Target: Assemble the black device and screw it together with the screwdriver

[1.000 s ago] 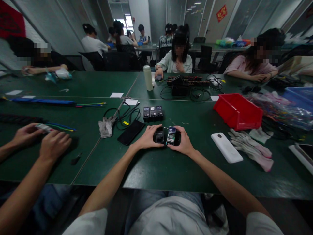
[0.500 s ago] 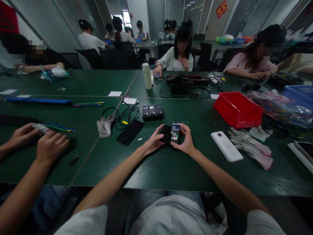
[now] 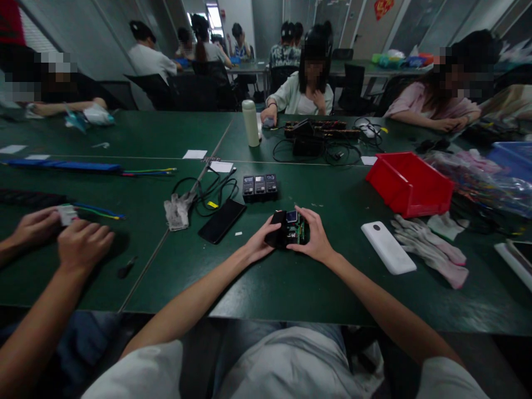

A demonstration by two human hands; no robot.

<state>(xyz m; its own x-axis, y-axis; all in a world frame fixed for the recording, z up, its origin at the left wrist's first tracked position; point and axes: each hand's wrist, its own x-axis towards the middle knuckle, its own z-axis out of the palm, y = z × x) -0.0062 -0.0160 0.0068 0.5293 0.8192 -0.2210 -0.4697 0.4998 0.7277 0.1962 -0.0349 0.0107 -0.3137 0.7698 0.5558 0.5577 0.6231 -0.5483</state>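
Between my hands, low over the green table (image 3: 257, 293), are a black case (image 3: 276, 233) and a green circuit board (image 3: 296, 228) with a small dark screen at its top. My left hand (image 3: 260, 241) has its fingers and thumb on the case's left side. My right hand (image 3: 315, 237) grips the board at its right edge, thumb at the bottom and fingers at the top. Case and board touch or overlap; how they join is too small to tell. A black block with three modules (image 3: 260, 188) sits just beyond, and a black phone (image 3: 222, 221) lies to the left.
A red bin (image 3: 409, 185), a white power bank (image 3: 388, 247) and gloves (image 3: 432, 249) are at the right. Cables (image 3: 203, 194), another glove (image 3: 178, 211) and a pale bottle (image 3: 250, 123) stand or lie ahead. A neighbour's hands (image 3: 83, 238) work at the left; people sit across.
The circuit board has shifted left against the black case and now shows more of its face. My right hand has moved slightly left with it. The view has tilted a little.
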